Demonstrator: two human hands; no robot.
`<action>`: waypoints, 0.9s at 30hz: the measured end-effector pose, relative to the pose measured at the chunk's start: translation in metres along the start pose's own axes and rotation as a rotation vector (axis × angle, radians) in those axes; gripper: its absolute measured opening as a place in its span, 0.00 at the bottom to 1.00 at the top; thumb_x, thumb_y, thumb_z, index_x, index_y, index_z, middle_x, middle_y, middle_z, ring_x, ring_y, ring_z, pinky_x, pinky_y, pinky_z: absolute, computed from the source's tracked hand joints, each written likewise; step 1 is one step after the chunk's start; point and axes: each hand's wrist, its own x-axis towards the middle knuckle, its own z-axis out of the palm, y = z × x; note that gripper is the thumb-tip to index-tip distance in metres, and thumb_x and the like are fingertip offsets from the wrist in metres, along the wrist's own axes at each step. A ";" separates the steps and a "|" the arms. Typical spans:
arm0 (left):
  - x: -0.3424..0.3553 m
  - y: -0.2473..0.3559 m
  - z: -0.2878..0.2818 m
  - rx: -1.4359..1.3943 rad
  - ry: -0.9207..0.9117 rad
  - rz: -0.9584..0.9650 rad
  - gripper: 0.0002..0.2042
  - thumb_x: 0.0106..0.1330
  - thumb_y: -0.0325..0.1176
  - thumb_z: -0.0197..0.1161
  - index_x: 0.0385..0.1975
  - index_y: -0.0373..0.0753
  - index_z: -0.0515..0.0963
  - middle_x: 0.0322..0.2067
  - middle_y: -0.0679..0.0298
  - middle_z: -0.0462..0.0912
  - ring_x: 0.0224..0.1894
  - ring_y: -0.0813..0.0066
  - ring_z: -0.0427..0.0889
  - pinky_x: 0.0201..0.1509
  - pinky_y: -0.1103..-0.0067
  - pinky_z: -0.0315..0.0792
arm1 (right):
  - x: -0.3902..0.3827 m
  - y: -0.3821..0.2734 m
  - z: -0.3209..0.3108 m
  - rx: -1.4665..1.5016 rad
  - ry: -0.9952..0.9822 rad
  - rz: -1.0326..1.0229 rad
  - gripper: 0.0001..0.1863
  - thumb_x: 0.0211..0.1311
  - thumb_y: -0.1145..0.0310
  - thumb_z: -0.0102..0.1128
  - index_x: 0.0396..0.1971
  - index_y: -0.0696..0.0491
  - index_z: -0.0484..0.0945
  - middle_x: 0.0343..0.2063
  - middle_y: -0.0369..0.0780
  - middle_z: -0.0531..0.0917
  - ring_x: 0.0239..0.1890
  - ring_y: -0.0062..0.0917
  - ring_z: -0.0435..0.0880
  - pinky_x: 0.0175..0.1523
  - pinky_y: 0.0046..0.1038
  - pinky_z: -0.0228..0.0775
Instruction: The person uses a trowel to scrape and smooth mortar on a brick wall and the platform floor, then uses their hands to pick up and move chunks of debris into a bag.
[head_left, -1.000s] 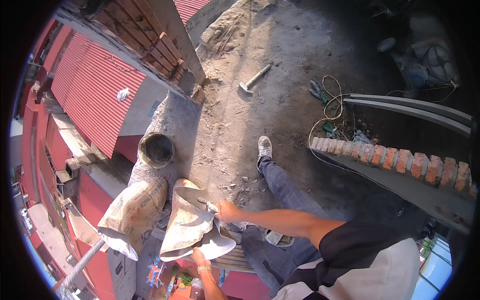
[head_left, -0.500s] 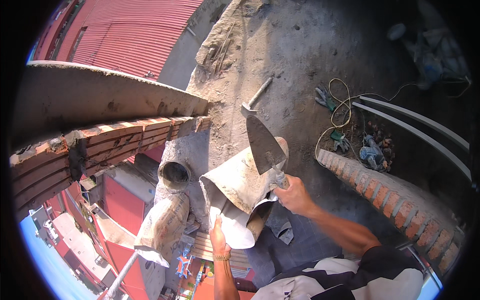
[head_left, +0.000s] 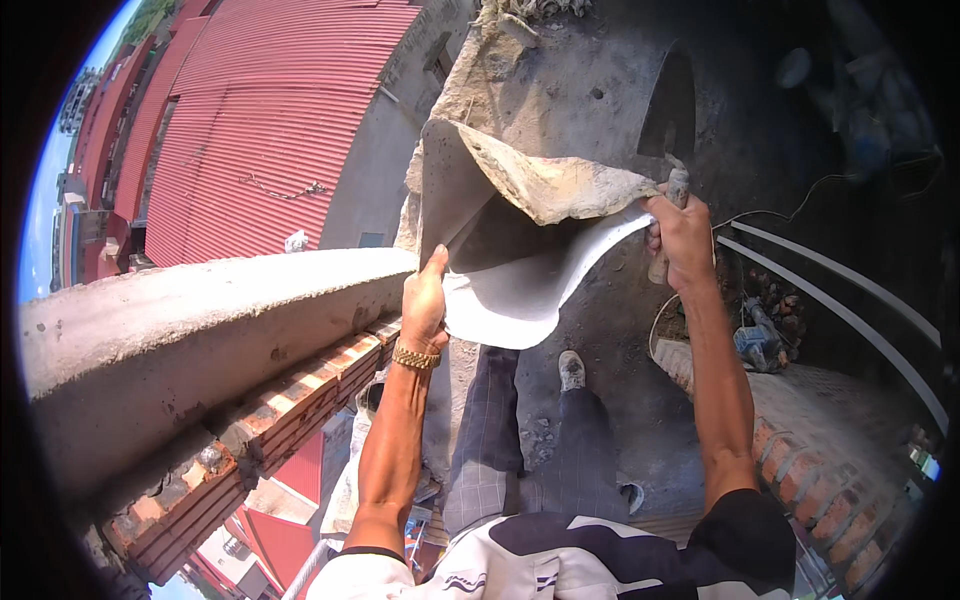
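Note:
A cement sack (head_left: 505, 305), dusty tan outside and white inside, hangs in front of me with its mouth spread wide toward me. My left hand (head_left: 426, 305), wearing a gold-coloured wristband, is closed on the sack's left rim. At the opposite rim, my right hand (head_left: 684, 240) is closed around the handle of a pointed trowel (head_left: 670, 105) and also pinches the sack's edge. The trowel blade points away from me. Inside the sack it is dark, and I cannot make out any contents.
A brick wall with a concrete ledge (head_left: 220, 300) runs along the left, with red corrugated roofs (head_left: 270, 120) below and beyond. On the right are another brick wall (head_left: 820, 480), two pale rails (head_left: 850, 300), a cable and a blue power tool (head_left: 757, 345). Dusty concrete floor (head_left: 610, 420) lies underfoot.
Both hands have lifted the sack up and away from me, and its mouth has spread wider. The trowel has swung up to the right with my right hand. My view has shifted too.

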 end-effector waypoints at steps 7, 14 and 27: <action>0.226 0.013 -0.029 0.291 0.280 0.001 0.19 0.69 0.43 0.58 0.24 0.30 0.76 0.17 0.68 0.73 0.15 0.78 0.69 0.19 0.74 0.63 | 0.243 0.034 0.131 -0.145 -0.049 0.067 0.05 0.57 0.74 0.57 0.23 0.56 0.73 0.16 0.36 0.75 0.14 0.20 0.73 0.19 0.27 0.63; 0.306 -0.005 -0.045 0.422 0.305 -0.133 0.23 0.66 0.44 0.59 0.22 0.23 0.77 0.18 0.60 0.77 0.19 0.73 0.72 0.24 0.71 0.65 | 0.311 0.105 0.228 -0.311 -0.055 0.171 0.04 0.59 0.72 0.59 0.28 0.55 0.73 0.18 0.33 0.75 0.18 0.17 0.72 0.22 0.25 0.62; 0.241 -0.003 -0.026 0.351 0.118 -0.168 0.24 0.59 0.48 0.73 0.44 0.36 0.76 0.35 0.63 0.80 0.28 0.77 0.78 0.30 0.76 0.76 | 0.134 0.110 0.131 -0.418 0.116 -0.122 0.23 0.62 0.51 0.67 0.40 0.59 0.80 0.31 0.48 0.85 0.37 0.41 0.86 0.43 0.35 0.75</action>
